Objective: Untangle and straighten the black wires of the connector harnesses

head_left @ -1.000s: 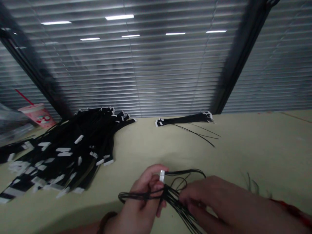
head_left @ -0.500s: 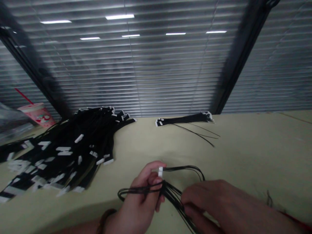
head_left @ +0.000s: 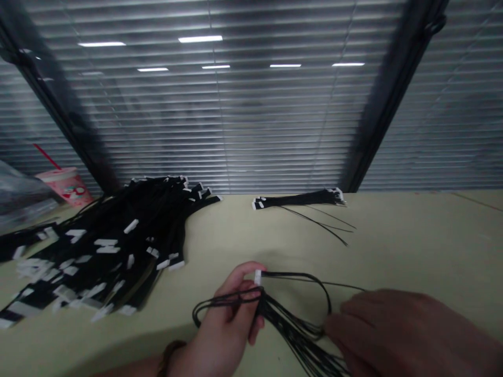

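Observation:
My left hand (head_left: pixel 233 319) is closed on a bundle of thin black wires (head_left: pixel 283 324), with a small white connector (head_left: pixel 258 277) pinched at its fingertips. Some wires loop back over the wrist side; others fan out toward the lower right. From the connector, a few wires arc right to my right hand (head_left: pixel 377 330), whose closed fingertips are at the black wires. One thin wire stretches out above its knuckles. Its grip is partly hidden and somewhat blurred.
A large pile of black cables with white connectors (head_left: pixel 133 235) covers the left of the table (head_left: pixel 412 235). A smaller cable bundle (head_left: pixel 302 199) lies at the back. Behind the pile are a pink cup (head_left: pixel 68 187) and a clear plastic bag (head_left: pixel 23 193). Blinds (head_left: pixel 267 120) stand behind.
My right hand has moved right, away from my left hand, and the wires between them spread wider. One thin wire now extends to the right. The view has tilted slightly up.

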Tool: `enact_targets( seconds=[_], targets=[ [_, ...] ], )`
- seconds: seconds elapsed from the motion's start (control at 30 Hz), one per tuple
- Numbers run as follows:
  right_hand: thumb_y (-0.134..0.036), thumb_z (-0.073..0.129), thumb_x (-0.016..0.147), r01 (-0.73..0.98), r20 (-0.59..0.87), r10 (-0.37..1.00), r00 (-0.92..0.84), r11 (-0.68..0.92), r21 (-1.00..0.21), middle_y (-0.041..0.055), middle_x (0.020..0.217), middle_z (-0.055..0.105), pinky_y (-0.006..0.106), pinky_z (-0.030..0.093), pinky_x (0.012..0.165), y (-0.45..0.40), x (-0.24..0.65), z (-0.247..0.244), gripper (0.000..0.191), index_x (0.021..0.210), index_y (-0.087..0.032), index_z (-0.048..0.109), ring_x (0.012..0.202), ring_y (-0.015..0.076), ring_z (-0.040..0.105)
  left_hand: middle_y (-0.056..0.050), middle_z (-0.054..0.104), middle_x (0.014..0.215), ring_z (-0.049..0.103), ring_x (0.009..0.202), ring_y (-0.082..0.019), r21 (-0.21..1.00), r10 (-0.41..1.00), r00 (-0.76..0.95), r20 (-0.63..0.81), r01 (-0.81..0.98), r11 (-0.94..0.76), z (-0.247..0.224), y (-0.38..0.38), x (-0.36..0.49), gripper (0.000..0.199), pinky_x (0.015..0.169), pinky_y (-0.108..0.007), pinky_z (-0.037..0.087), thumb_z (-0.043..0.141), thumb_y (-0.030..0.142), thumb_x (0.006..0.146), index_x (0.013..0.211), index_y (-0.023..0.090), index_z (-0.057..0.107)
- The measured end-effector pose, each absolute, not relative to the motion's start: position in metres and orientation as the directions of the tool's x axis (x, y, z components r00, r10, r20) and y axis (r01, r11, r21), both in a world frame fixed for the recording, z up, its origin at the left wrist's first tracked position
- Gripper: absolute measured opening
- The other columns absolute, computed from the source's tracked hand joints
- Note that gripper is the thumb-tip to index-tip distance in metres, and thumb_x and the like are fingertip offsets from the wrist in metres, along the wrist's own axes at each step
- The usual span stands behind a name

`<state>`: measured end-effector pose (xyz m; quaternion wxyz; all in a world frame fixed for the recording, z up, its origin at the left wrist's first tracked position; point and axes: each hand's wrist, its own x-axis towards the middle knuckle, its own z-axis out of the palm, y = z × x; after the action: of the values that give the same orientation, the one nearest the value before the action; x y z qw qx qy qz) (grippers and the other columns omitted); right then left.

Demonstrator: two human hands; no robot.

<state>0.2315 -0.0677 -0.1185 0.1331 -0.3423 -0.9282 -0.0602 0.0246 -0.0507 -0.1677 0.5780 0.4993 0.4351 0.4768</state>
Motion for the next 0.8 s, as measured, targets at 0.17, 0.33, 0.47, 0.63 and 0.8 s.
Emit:
enact_targets(
  seconds=[0.17,0.33,0.47,0.63,0.8],
  targets=[
    [0.006,0.048,0.068,0.820,-0.080,0.817,-0.571,0.563,-0.105,0.0032,0.076,0.063,0.028,0.044,0.063,-0.052,0.228,-0.120,0.032,0.071,-0.020,0.067,0.068,0.0171,0.061,0.006,0.047,0.058,0.035,0.043,-0.005,0.982,0.987,0.161,-0.019,-0.180,0.048,-0.171,-0.051,0.023,0.039,0.038,-0.015,0.027,0.059,0.044,0.082,0.108,0.017,0.048],
    [-0.007,0.053,0.081,0.690,0.054,0.762,-0.645,0.611,-0.388,-0.0016,0.088,0.062,0.022,0.046,0.066,-0.057,0.224,-0.108,0.023,0.089,-0.025,0.065,0.075,0.0123,0.060,0.007,0.044,0.057,0.034,0.043,-0.005,0.982,0.973,0.221,0.068,-0.188,-0.026,-0.177,-0.051,0.020,0.036,0.039,-0.016,0.025,0.054,0.046,0.086,0.109,0.020,0.047],
    [-0.009,0.050,0.084,0.628,0.192,0.734,-0.652,0.664,-0.406,-0.0026,0.079,0.061,0.022,0.044,0.063,-0.064,0.213,-0.111,0.018,0.081,-0.022,0.063,0.069,0.0114,0.058,0.007,0.043,0.058,0.034,0.045,-0.005,0.987,0.950,0.290,0.112,-0.146,-0.072,-0.179,-0.055,0.021,0.030,0.040,-0.016,0.024,0.046,0.045,0.091,0.109,0.021,0.047],
    [-0.015,0.048,0.086,0.715,0.071,0.833,-0.549,0.513,-0.475,-0.0021,0.075,0.064,0.023,0.038,0.058,-0.065,0.196,-0.119,0.018,0.074,-0.019,0.062,0.064,0.0119,0.056,0.005,0.044,0.062,0.037,0.049,-0.007,0.984,0.931,0.331,0.154,-0.139,-0.114,-0.173,-0.061,0.022,0.028,0.043,-0.017,0.027,0.045,0.044,0.091,0.108,0.022,0.046],
    [-0.011,0.050,0.081,0.645,0.041,0.818,-0.573,0.482,-0.593,-0.0047,0.066,0.060,0.019,0.033,0.057,-0.059,0.192,-0.119,0.019,0.066,-0.018,0.059,0.058,0.0071,0.049,0.005,0.043,0.062,0.037,0.051,-0.008,0.982,0.914,0.363,0.180,-0.115,-0.148,-0.175,-0.064,0.021,0.021,0.045,-0.018,0.028,0.041,0.037,0.094,0.110,0.023,0.047]
  ],
)
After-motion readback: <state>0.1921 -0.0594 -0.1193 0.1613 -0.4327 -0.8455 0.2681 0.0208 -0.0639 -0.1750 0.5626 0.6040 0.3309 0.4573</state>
